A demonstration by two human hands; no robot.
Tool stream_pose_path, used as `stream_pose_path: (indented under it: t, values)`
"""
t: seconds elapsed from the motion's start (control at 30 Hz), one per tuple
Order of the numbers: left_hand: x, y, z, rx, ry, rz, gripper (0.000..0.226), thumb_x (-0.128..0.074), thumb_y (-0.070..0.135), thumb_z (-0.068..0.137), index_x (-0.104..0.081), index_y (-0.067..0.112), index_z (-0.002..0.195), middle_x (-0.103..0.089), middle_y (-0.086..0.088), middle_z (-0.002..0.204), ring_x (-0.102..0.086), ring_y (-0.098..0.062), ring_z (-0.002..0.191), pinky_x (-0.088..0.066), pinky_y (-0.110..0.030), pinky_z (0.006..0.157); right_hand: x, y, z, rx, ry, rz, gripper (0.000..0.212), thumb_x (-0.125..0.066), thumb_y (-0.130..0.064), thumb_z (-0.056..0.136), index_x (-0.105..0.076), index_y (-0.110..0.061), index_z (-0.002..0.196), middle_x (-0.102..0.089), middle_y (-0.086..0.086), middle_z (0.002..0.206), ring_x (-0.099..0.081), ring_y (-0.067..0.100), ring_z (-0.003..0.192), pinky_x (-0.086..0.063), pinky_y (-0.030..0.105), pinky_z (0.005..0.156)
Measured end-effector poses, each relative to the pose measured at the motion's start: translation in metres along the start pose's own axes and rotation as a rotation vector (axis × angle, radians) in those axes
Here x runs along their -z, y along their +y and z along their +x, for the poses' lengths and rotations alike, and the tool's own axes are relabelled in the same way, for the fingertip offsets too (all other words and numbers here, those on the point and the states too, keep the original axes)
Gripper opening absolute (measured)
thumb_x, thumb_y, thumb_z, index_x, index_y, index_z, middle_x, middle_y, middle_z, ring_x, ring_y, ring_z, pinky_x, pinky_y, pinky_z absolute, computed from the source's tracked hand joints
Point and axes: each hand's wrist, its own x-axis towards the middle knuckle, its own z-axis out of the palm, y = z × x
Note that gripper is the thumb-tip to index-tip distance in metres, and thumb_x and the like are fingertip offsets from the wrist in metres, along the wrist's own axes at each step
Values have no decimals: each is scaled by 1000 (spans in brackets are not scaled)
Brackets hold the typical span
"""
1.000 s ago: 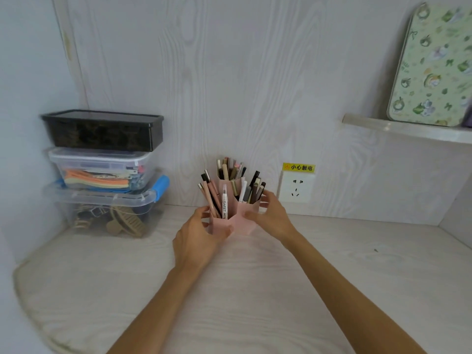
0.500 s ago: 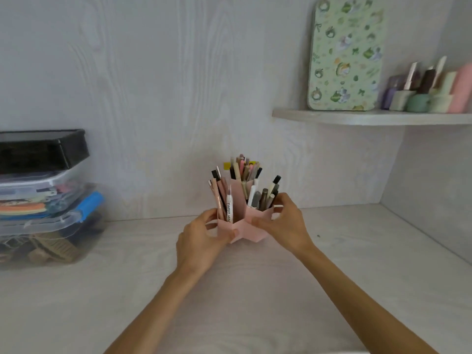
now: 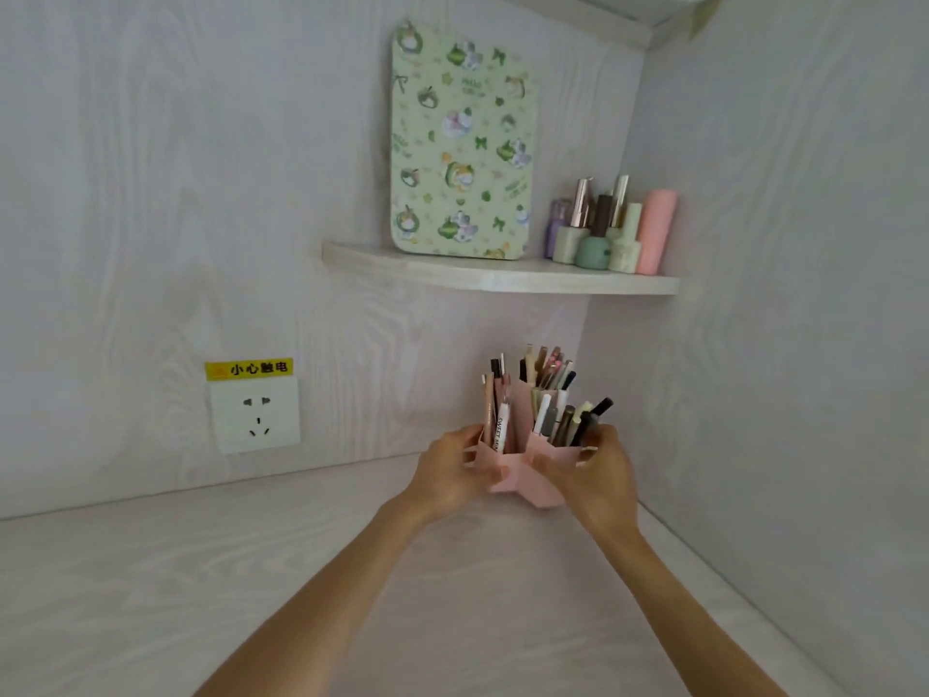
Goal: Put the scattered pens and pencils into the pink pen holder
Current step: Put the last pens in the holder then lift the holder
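The pink pen holder (image 3: pixel 518 472) is held between both hands near the back right corner of the pale wooden desk (image 3: pixel 251 570). Several pens and pencils (image 3: pixel 545 394) stand upright in its compartments. My left hand (image 3: pixel 450 472) grips the holder's left side, fingers curled round its wall. My right hand (image 3: pixel 593 475) grips its right side in the same way. Whether the base touches the desk I cannot tell. No loose pens or pencils show on the desk.
A wall socket (image 3: pixel 255 417) with a yellow warning label sits on the back wall to the left. Above the holder, a corner shelf (image 3: pixel 497 276) carries a green patterned board (image 3: pixel 460 143) and several small bottles (image 3: pixel 611 228). The right wall stands close by.
Both hands have carried the pink holder rightward along the desk toward the right corner. The stacked plastic boxes at the left have dropped out of view.
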Motion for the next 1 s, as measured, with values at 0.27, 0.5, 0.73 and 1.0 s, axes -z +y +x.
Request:
stream_pose_path:
  t: [0.27, 0.5, 0.73, 1.0]
  values:
    - [-30, -15, 36, 49, -51, -62, 45, -75, 15, 76, -62, 20, 119, -68, 2, 111, -64, -18, 103, -49, -41, 96, 0, 27, 25, -41, 1, -66, 54, -78, -38, 61, -51, -21, 104, -61, -1, 104, -60, 20, 92, -50, 33, 72]
    - [-36, -15, 47, 66, -13, -15, 47, -74, 19, 77, -60, 19, 122, -68, 1, 111, -62, -17, 104, -49, -38, 96, 15, 28, 16, 228, 62, -157, 53, -73, -22, 76, -43, -17, 120, -50, -3, 109, -56, 16, 93, -48, 29, 71]
    - [-51, -1, 45, 121, 263, 222, 46, -75, 37, 74, -63, 24, 116, -68, 5, 110, -64, -15, 98, -51, -32, 82, 11, 32, 31, 393, -6, -434, 34, -67, -19, 81, -50, -14, 110, -52, 4, 115, -59, 24, 89, -42, 29, 62]
    - [-61, 15, 62, 210, 273, 293, 45, -78, 37, 71, -63, 16, 108, -67, -1, 108, -63, -21, 98, -48, -29, 77, 14, 29, 56, 347, -41, -587, 28, -60, -13, 87, -51, -4, 111, -56, 13, 116, -59, 32, 95, -37, 30, 66]
